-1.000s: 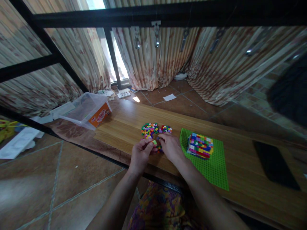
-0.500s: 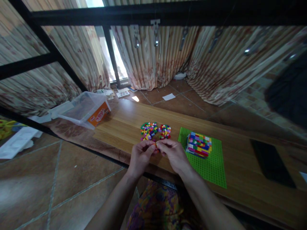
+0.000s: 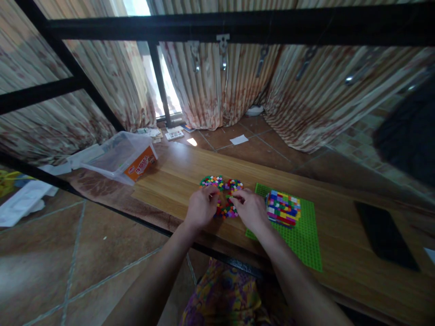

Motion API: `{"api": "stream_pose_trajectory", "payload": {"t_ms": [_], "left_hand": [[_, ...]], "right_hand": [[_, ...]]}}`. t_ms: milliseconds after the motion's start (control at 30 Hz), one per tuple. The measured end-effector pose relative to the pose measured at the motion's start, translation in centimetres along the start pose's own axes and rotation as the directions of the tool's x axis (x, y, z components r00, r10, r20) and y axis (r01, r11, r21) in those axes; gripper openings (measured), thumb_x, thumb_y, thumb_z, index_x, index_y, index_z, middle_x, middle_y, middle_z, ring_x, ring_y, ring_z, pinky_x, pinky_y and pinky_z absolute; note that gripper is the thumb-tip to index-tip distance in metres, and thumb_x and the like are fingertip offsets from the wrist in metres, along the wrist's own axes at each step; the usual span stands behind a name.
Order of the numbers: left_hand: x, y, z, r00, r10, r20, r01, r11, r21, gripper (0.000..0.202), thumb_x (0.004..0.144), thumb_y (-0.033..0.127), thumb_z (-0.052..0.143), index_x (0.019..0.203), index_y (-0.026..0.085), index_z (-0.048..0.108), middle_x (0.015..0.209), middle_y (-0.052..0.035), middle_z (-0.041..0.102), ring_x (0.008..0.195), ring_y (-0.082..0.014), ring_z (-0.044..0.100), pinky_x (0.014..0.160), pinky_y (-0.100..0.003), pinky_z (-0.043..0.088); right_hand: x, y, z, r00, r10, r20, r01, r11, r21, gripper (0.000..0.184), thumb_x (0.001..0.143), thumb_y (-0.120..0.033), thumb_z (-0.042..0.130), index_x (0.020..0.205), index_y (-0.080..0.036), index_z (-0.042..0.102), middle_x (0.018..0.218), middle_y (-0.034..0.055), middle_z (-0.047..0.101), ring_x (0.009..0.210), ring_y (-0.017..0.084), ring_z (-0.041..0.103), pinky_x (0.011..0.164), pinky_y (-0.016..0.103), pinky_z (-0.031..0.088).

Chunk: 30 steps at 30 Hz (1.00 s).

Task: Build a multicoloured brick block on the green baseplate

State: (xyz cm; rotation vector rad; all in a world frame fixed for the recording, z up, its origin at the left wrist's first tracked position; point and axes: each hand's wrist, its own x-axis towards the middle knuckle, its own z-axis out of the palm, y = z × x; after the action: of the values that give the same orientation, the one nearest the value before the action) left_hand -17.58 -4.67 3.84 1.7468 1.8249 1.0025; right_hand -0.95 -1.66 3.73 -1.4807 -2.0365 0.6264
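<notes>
Small coloured building bricks lie in loose piles on the wooden board, one pile [image 3: 212, 180] behind my left hand and another pile [image 3: 235, 184] behind my right. A nearer pile [image 3: 229, 212] lies between the hands. My left hand [image 3: 202, 207] has its fingers pinched at the piles' left side; what they hold is hidden. With thumb and fingertips together, my right hand [image 3: 250, 209] pinches what looks like a small green brick. Right of it, a multicoloured block of stacked bricks [image 3: 283, 208] stands on a green studded baseplate [image 3: 306, 244].
A clear plastic box [image 3: 118, 154] with an orange label stands at the left end of the wooden board [image 3: 180, 167]. A dark flat slab [image 3: 385, 235] lies on the right. A black metal bar [image 3: 217, 25] crosses above, with clips hanging below it.
My hands were together at the fingertips over a small orange piece. They have since moved apart, left and right, uncovering the nearer bricks between them.
</notes>
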Motion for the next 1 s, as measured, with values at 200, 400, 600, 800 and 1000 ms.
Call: {"api": "stream_pose_trajectory", "payload": {"t_ms": [200, 400, 600, 800, 1000], "left_hand": [[1.8, 1.4, 1.3, 0.977, 0.074, 0.2, -0.161, 0.871, 0.464, 0.024, 0.086, 0.014, 0.044, 0.09, 0.019, 0.067, 0.092, -0.0082, 0.067, 0.084, -0.0183, 0.063, 0.075, -0.027, 0.049], [1.8, 1.8, 1.6, 0.95, 0.124, 0.288, -0.26, 0.825, 0.501, 0.021, 0.082, 0.015, 0.048, 0.093, 0.019, 0.066, 0.1, -0.009, 0.065, 0.098, -0.0214, 0.06, 0.082, -0.03, 0.05], [2.6, 2.2, 1.9, 0.937, 0.146, 0.316, -0.302, 0.794, 0.528, 0.021, 0.084, 0.016, 0.047, 0.094, 0.016, 0.066, 0.102, -0.0122, 0.063, 0.098, -0.0229, 0.06, 0.086, -0.034, 0.05], [2.7, 2.0, 1.8, 0.959, 0.145, 0.245, -0.251, 0.837, 0.486, 0.021, 0.079, 0.011, 0.051, 0.095, 0.013, 0.064, 0.102, -0.0145, 0.065, 0.103, -0.0243, 0.06, 0.091, -0.034, 0.049], [1.1, -0.6, -2.0, 0.999, -0.009, 0.037, -0.002, 0.96, 0.279, 0.025, 0.078, 0.011, 0.051, 0.098, 0.019, 0.064, 0.098, -0.0062, 0.066, 0.081, -0.0165, 0.063, 0.076, -0.028, 0.05]], "right_hand": [[-0.8, 0.4, 0.8, 0.999, -0.029, 0.029, 0.031, 0.998, -0.055, 0.018, 0.083, -0.015, 0.057, 0.092, -0.02, 0.071, 0.097, 0.005, 0.069, 0.088, 0.018, 0.063, 0.082, 0.029, 0.045], [-1.4, 1.2, 0.9, 1.0, -0.015, -0.004, 0.016, 1.0, 0.027, 0.023, 0.08, -0.011, 0.057, 0.097, -0.021, 0.069, 0.095, 0.0041, 0.068, 0.085, 0.018, 0.064, 0.08, 0.03, 0.047], [-1.8, 2.0, 1.1, 0.999, -0.019, -0.05, 0.022, 0.997, 0.073, 0.019, 0.084, -0.017, 0.054, 0.094, -0.02, 0.069, 0.092, 0.0047, 0.068, 0.083, 0.018, 0.064, 0.078, 0.031, 0.048], [-1.7, 2.2, 1.1, 0.998, 0.007, -0.057, 0.0, 0.994, 0.11, 0.016, 0.083, -0.017, 0.056, 0.092, -0.02, 0.069, 0.092, 0.0056, 0.068, 0.084, 0.019, 0.064, 0.079, 0.032, 0.049], [-0.6, 1.4, 1.5, 0.998, -0.032, -0.059, 0.041, 0.984, 0.174, 0.015, 0.082, -0.015, 0.058, 0.09, -0.021, 0.069, 0.091, 0.0042, 0.068, 0.083, 0.018, 0.064, 0.078, 0.031, 0.049]]}}
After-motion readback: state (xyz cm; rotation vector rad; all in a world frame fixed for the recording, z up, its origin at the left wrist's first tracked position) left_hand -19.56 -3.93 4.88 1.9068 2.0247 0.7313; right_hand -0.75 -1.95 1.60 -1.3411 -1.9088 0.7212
